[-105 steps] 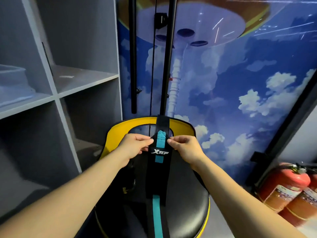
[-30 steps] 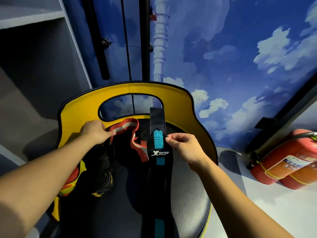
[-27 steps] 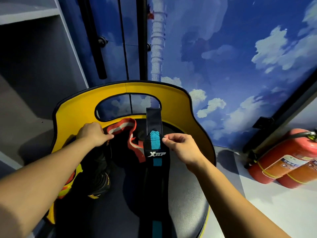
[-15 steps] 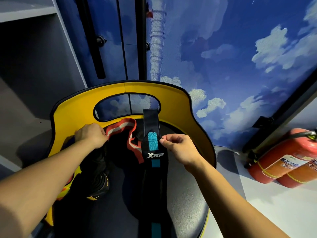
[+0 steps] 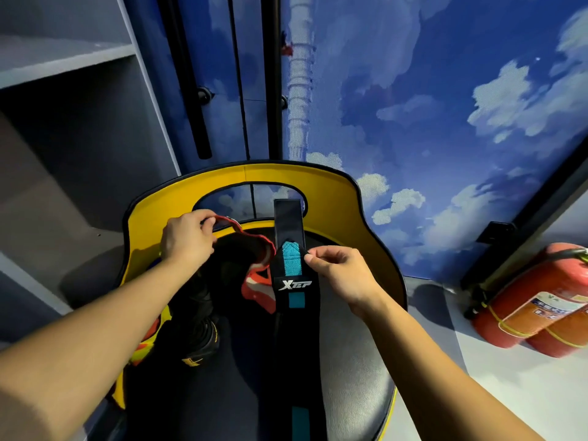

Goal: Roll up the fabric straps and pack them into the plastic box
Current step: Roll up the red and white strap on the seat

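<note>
While the grey shelf unit (image 5: 73,122) stands left of the yellow-backed chair (image 5: 359,198), the left hand (image 5: 186,240) pinches the red strap (image 5: 254,246) above the chair's black seat. Just right of it, the right hand (image 5: 342,275) pinches the edge of the black-and-teal strap (image 5: 294,281) lying along the seat. Two fire extinguishers (image 5: 537,300) lie right of the chair.

Just one cam on my end, head-mounted, wide-angle. It looks forward and down from close above the chair seat (image 5: 359,370), blue sky wall (image 5: 429,106) straight ahead, grey shelves (image 5: 63,68) off left.
</note>
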`<state>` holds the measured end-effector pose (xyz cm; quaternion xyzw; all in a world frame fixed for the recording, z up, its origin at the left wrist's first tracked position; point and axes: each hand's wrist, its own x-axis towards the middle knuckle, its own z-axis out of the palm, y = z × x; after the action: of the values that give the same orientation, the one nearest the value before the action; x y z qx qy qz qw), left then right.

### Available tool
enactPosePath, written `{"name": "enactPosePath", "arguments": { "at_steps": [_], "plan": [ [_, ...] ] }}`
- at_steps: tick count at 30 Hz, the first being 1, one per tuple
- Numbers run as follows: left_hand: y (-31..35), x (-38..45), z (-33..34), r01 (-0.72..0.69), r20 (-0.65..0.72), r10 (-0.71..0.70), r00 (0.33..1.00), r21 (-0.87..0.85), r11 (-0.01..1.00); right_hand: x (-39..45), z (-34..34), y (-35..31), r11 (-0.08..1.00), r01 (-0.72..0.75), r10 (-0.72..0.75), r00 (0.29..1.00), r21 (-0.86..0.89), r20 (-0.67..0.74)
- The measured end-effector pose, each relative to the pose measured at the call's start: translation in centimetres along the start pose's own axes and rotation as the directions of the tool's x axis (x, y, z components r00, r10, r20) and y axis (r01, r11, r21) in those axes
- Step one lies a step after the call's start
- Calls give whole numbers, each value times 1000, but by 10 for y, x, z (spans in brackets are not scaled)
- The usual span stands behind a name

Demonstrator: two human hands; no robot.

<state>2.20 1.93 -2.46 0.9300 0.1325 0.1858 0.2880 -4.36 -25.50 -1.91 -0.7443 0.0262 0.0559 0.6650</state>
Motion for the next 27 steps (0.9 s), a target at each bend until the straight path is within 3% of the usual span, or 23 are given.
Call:
{"name": "enactPosePath", "arguments": {
  "at_steps": [5, 9, 14, 22, 27],
  "plan": [
    [16, -8, -17, -86, -67, 78, 995, -121, 989, -14, -2, -19, 998, 46, -48, 998, 52, 29],
    [42, -28, -37, -2, -47, -20, 999, -430, 903, -34, -2, -36, 994, 77, -80, 996, 80, 38],
    [77, -53, -70, 62, 0, -77, 997, -598, 799, -65, 3, -71, 985, 143, -148, 988, 97, 44],
    [120, -110, -157, 238, 235, -68, 970, -847, 476, -133, -1, -133, 946, 297, -293, 955, 132, -54],
    [128, -140, -192, 291, 325, 25, 946, -877, 382, -171, -1, -157, 922, 337, -329, 941, 188, -74]
  ]
}}
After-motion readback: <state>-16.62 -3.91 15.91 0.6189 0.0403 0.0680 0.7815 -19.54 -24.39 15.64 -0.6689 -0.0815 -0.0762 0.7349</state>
